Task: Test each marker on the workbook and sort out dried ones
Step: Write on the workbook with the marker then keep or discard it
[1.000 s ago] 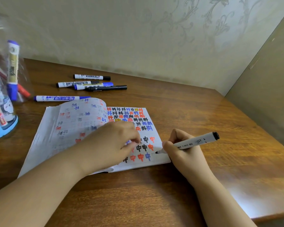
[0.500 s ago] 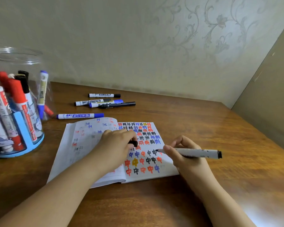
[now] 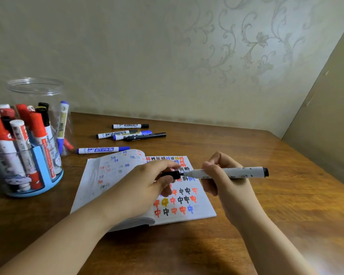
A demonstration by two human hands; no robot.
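An open workbook [image 3: 203,207] lies on the wooden table, its right page filled with red, black, blue and yellow characters. My right hand [image 3: 224,187] grips a white marker [image 3: 234,173] held level above the page, black end to the right. My left hand [image 3: 145,187] pinches the marker's black cap [image 3: 172,174], which meets the marker's tip. Several capped markers lie behind the workbook: a blue one [image 3: 102,150] nearest, then a cluster of black and blue ones [image 3: 131,134].
A clear round holder with a blue base [image 3: 34,187] stands at the left, packed with several red, black and blue markers. A wall runs along the table's far edge and a panel [image 3: 326,126] closes the right side.
My right hand lifted the marker off the page and turned it level. My left hand rose from the workbook with the cap and brought it to the tip. The view tilted up.
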